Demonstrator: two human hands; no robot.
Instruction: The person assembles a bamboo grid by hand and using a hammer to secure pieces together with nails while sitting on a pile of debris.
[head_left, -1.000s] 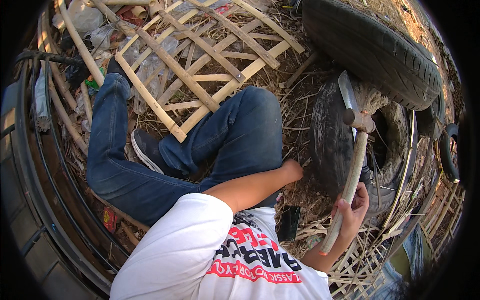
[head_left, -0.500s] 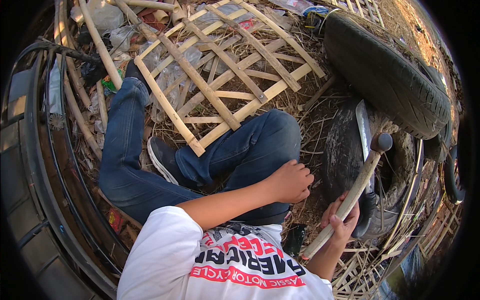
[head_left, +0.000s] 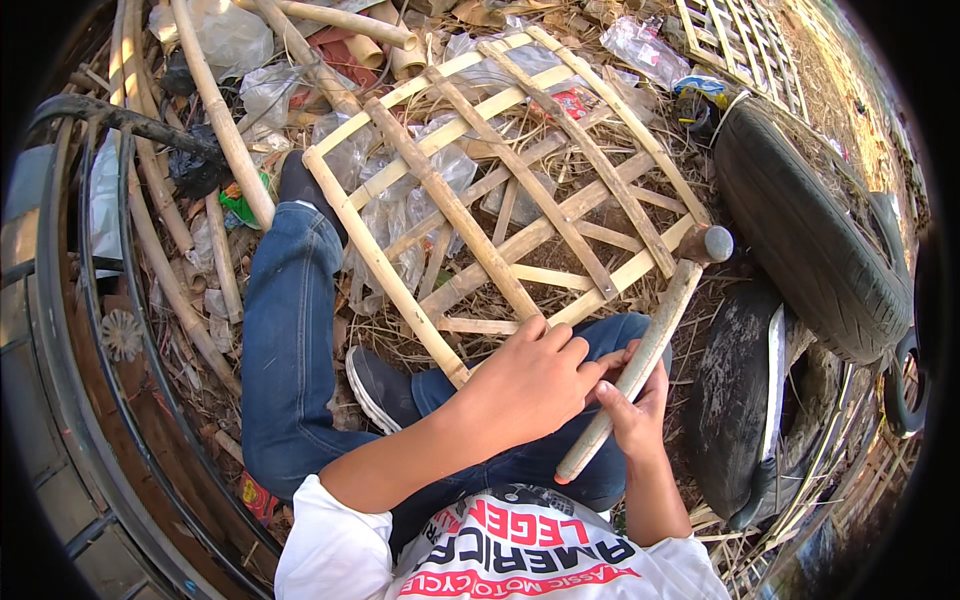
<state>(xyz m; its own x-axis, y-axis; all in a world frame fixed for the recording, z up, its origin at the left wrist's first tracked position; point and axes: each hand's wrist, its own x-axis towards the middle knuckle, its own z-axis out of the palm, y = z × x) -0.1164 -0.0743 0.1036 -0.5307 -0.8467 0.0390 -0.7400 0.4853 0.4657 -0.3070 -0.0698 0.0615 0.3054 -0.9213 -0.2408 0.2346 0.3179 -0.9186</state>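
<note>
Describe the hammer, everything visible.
The hammer has a long, pale, scuffed handle, apparently wood, with a reddish butt, and a brown-grey, metal-looking head with a round face. It slants across the view, head at upper right, butt at lower left. The right hand holds the handle, thumb against it; whether the left hand, close beside, touches it is unclear.

Your right hand has carried the hammer away from the knife and tyre at right, toward mid-frame. Your left hand, apart from it before, has come close beside it, at the lower edge of the lattice.
</note>
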